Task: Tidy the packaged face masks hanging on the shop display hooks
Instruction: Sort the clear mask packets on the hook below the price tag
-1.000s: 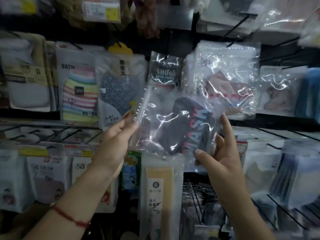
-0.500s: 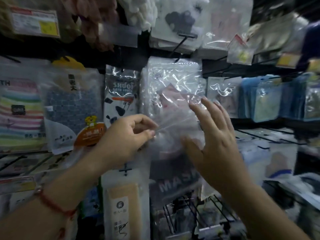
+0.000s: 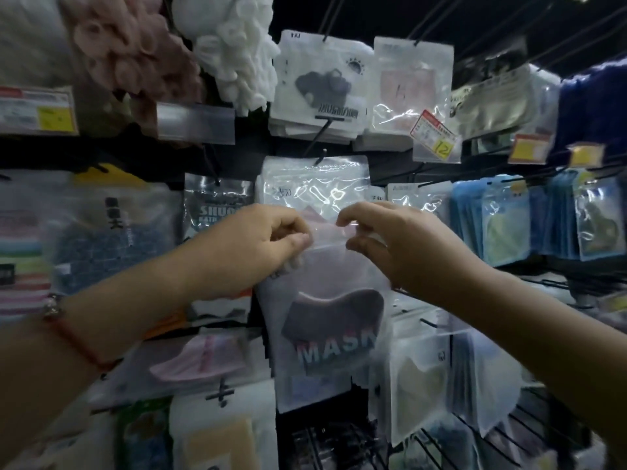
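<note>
Shelving wall (image 3: 400,22) of dark wire hooks fills my view, packets hanging all over it. Landmark is the clear pink-mask stack (image 3: 315,195) on its hook at centre. Left of that stack hangs a black-and-silver SHUO packet (image 3: 217,205); further left, a blurred blue-check towel pack (image 3: 98,239). Above the stack: a white packet with a black mask picture (image 3: 319,86), with white fluffy goods (image 3: 237,52) to that packet's left. Right of the stack, a row of blue packets (image 3: 502,225).

Task thing: the MASK packet (image 3: 325,337), frosted bag with a dark mask inside. It hangs directly below the stack, its top edge overlapping the stack's lower half. Long axis vertical, top edge up, "MASK" lettering upright and facing me, bottom edge tilted slightly to the right.

Left hand (image 3: 251,249) pinches the packet's top-left corner, thumb and forefinger pressed together on the plastic. Right hand (image 3: 400,245) pinches the top-right corner, fingers curled over the edge. Red cord bracelet (image 3: 78,340) on the left wrist.

Versus half a second ago: the right hand was spread flat against the stack, now it grips the corner. Packet sits higher and squarer, lettering fully readable. A second ago it was held tilted, lettering running sideways. My view has swung upward too.
</note>
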Demonstrator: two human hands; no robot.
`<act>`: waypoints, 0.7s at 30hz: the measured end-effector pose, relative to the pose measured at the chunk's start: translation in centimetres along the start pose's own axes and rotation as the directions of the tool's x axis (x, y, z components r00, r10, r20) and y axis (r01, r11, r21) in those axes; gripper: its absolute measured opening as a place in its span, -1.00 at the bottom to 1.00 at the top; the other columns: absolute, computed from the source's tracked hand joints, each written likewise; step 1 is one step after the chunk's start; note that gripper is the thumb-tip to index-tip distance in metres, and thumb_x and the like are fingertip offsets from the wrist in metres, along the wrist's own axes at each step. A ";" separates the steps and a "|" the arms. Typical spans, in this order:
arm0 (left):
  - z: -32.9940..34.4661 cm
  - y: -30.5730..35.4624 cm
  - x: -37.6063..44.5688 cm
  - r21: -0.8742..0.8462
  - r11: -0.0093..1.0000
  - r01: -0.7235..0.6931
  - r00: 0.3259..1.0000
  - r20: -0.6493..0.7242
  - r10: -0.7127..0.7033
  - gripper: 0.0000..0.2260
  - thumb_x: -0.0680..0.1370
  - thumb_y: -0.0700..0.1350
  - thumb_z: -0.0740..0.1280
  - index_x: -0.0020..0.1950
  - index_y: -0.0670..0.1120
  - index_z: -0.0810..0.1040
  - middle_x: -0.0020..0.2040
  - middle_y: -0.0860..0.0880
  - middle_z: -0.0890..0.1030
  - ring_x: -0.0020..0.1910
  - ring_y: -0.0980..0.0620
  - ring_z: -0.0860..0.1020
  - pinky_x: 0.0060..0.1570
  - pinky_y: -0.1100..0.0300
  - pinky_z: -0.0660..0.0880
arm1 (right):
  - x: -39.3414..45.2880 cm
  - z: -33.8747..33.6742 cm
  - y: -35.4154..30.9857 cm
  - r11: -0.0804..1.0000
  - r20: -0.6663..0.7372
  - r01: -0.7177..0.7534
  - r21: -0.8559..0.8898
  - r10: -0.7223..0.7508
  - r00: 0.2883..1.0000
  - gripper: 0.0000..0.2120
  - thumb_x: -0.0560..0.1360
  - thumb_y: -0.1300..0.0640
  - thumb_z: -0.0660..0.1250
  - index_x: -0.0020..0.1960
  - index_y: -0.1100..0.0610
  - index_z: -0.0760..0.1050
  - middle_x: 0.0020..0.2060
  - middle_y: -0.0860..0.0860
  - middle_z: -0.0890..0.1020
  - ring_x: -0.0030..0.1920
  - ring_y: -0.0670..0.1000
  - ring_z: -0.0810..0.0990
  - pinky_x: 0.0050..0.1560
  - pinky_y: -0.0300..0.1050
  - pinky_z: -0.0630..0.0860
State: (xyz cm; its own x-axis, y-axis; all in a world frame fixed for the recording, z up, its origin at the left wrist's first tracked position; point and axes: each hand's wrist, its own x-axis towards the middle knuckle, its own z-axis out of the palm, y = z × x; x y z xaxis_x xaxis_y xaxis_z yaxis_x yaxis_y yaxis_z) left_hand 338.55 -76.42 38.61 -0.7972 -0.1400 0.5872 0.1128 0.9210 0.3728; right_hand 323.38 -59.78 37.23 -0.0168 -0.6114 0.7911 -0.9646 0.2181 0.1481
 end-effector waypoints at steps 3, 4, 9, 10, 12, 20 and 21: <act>-0.5 0.4 0.9 0.062 0.998 -0.006 1.000 0.025 0.005 -0.94 0.57 -0.05 0.41 -0.10 0.04 0.62 -0.26 0.15 0.68 -0.33 0.25 0.60 -0.30 0.39 0.45 | 0.2 0.0 1.4 0.997 -0.004 0.067 -0.030 -0.067 0.998 -0.67 0.57 0.09 0.32 0.33 -0.08 0.48 0.09 -0.07 0.65 -0.08 -0.03 0.64 -0.07 0.02 0.62; -0.6 0.5 1.2 0.075 0.997 -0.011 1.000 0.017 0.009 -0.92 0.53 -0.02 0.44 -0.14 0.02 0.63 -0.30 0.16 0.67 -0.38 0.28 0.57 -0.34 0.41 0.42 | 0.2 0.0 2.0 0.994 -0.010 0.093 -0.056 -0.094 0.996 -0.64 0.58 0.11 0.32 0.35 -0.10 0.47 0.10 -0.08 0.65 -0.09 -0.02 0.66 -0.11 0.05 0.63; -0.8 1.3 2.5 0.057 0.998 0.013 1.000 -0.006 -0.013 -0.84 0.43 -0.01 0.52 -0.18 -0.08 0.64 -0.34 0.02 0.68 -0.43 0.21 0.56 -0.42 0.40 0.42 | 0.8 -0.6 5.0 0.974 -0.056 0.169 -0.152 -0.180 0.982 -0.62 0.54 0.18 0.39 0.31 -0.10 0.52 0.03 -0.11 0.69 -0.19 -0.08 0.66 -0.28 -0.05 0.64; -1.1 1.3 2.8 0.045 0.999 0.018 1.000 0.008 -0.018 -0.86 0.45 -0.03 0.51 -0.15 -0.08 0.65 -0.31 0.01 0.69 -0.40 0.20 0.59 -0.39 0.40 0.45 | 0.8 -0.8 5.7 0.971 -0.072 0.170 -0.170 -0.185 0.980 -0.61 0.52 0.19 0.41 0.31 -0.09 0.53 0.00 -0.10 0.69 -0.21 -0.09 0.65 -0.31 -0.07 0.63; -2.0 1.2 3.4 0.069 0.998 0.009 0.999 0.031 -0.011 -0.91 0.50 -0.03 0.46 -0.10 -0.03 0.65 -0.25 0.03 0.71 -0.34 0.18 0.62 -0.33 0.40 0.48 | 0.9 -1.3 7.2 0.962 -0.118 0.171 -0.211 -0.199 0.973 -0.60 0.47 0.22 0.44 0.27 -0.05 0.56 -0.07 -0.08 0.69 -0.29 -0.13 0.57 -0.37 -0.14 0.56; -2.3 -0.6 7.2 0.622 0.739 -0.258 0.891 -0.142 0.430 -0.80 0.61 -0.03 0.34 0.22 0.08 0.64 -0.13 0.29 0.54 -0.21 0.35 0.51 -0.17 0.39 0.40 | 1.8 -1.9 9.1 0.881 -0.140 0.285 -0.377 -0.359 0.923 -0.60 0.32 0.21 0.57 0.12 0.01 0.58 -0.13 -0.04 0.65 -0.22 0.03 0.64 -0.39 -0.04 0.60; -2.0 -0.7 7.5 0.668 0.690 -0.279 0.865 -0.138 0.483 -0.77 0.61 -0.03 0.35 0.26 0.05 0.62 -0.09 0.27 0.57 -0.19 0.36 0.51 -0.14 0.34 0.46 | 2.0 -1.6 9.0 0.870 -0.123 0.318 -0.377 -0.388 0.914 -0.60 0.30 0.21 0.58 0.10 0.02 0.60 -0.14 -0.04 0.65 -0.23 0.03 0.64 -0.40 -0.07 0.60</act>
State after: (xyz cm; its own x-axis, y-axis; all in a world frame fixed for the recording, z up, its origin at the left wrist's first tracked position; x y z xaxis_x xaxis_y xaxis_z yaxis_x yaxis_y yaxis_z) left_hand 333.67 -78.88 44.24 -0.5528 0.2737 0.7870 -0.0956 0.9174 -0.3863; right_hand 315.09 -57.76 41.11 0.3909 -0.5493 0.7385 -0.7450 0.2823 0.6044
